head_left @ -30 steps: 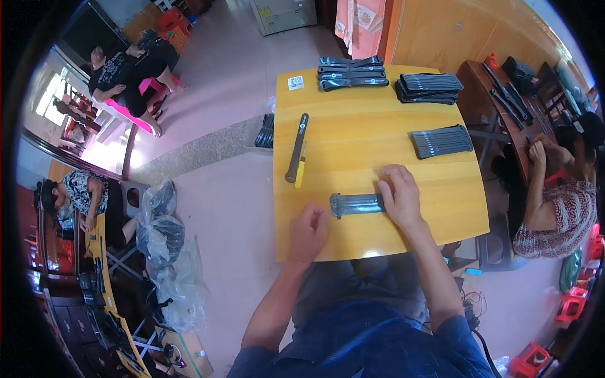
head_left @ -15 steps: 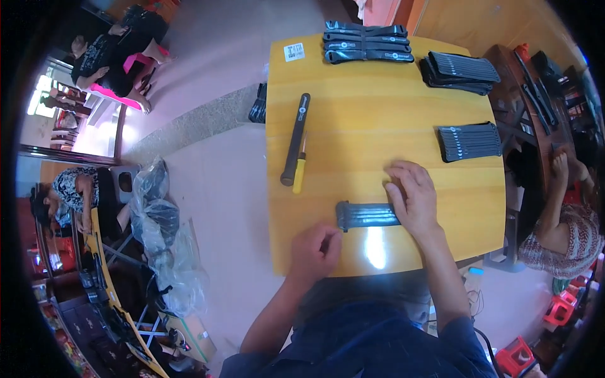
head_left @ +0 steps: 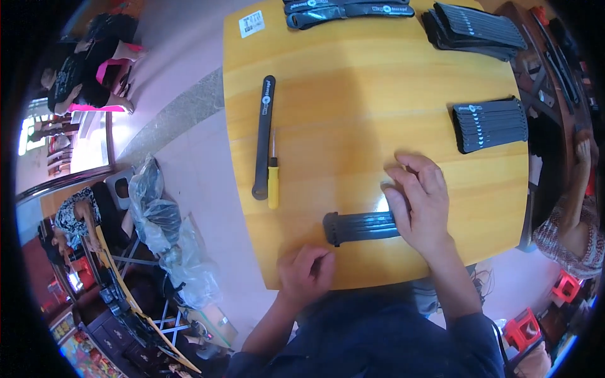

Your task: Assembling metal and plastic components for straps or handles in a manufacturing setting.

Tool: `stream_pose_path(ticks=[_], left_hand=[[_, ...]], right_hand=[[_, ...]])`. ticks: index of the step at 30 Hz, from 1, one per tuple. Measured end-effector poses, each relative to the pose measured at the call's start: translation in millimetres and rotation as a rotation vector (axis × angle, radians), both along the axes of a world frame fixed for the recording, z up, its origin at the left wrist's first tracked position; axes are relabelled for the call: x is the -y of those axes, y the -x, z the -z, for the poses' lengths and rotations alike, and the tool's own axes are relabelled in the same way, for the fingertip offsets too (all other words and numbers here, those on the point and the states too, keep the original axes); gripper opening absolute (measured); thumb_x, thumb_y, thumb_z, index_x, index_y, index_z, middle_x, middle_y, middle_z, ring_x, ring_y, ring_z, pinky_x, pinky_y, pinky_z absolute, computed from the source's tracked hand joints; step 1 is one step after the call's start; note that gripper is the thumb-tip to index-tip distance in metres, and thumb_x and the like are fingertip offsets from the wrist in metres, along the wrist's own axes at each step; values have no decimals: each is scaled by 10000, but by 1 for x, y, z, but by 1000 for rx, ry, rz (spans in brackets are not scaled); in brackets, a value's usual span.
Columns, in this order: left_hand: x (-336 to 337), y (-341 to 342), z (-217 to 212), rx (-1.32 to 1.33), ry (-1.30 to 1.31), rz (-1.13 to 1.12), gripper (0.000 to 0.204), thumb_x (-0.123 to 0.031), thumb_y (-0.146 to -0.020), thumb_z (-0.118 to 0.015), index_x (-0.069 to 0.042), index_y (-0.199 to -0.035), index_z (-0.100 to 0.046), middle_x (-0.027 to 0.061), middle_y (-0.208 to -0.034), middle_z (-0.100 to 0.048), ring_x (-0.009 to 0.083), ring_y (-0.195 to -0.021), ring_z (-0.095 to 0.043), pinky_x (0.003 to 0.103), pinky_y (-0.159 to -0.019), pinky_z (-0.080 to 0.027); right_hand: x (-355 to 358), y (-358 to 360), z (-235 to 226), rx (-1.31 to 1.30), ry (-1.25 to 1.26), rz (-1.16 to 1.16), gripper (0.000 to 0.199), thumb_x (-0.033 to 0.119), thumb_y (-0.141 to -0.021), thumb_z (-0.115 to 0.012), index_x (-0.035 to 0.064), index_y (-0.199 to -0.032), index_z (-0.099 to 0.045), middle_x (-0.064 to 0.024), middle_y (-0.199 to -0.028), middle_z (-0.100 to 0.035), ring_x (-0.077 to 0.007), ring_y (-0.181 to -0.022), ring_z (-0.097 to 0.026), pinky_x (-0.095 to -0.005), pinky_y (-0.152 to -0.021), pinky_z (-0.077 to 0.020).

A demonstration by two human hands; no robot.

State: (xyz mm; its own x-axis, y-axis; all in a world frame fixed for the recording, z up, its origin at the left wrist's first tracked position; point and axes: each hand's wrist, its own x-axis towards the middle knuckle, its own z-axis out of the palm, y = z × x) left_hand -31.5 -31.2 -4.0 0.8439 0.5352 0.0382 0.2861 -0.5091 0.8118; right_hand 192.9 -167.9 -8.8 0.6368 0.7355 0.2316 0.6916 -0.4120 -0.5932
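Note:
A small stack of black straps (head_left: 362, 227) lies near the table's front edge, its rounded ends pointing left. Over its right end rests my right hand (head_left: 421, 205), the thumb and bent fingers apart and nothing visible between them; the hand hides that end. Just below the stack's left end, my left hand (head_left: 307, 271) is curled into a loose fist at the table edge, apart from the straps, with nothing seen in it. A single black strap (head_left: 265, 138) with white print lies farther off to the left. Touching or almost touching it is a screwdriver (head_left: 273, 183) with a yellow handle.
On the wooden table (head_left: 328, 126), a fanned strap stack (head_left: 490, 125) lies at right, a larger pile (head_left: 476, 30) behind it, and a strap bundle (head_left: 346, 12) at the far edge. Plastic bags (head_left: 183, 252) lie on the floor left. Other people sit left and right.
The view has shifted closer over the table, so the things on it appear larger and the far bundle is cut off. My hands keep nearly the same places beside the straps.

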Motion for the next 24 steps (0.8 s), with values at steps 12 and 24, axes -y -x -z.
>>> stream_pose_path(ticks=[12,24], left_hand=[[1,8,1,-24,-208,28,113,-39,-831,-754,-73,-888,-662,68,-700,-652,212,-531,-609,340,-501,-471],[3,10,3,-31,-78,-25,75,-53,-881,-738,-57,-884,-664,63,-684,-624,181,-521,-591,304,-507,-475]], right_hand=[[20,-10,-8,-711,-503,143,275,257,-1071,-600,0,-1115,-686,-140,-1159,-688,-219,-1129,-640,-352,-961,-496],[92,-20,-20,-594,-784,408,277,219,-1103,-530,-24,-1077,-661,-140,-1115,-690,-183,-1033,-620,-317,-942,-464]])
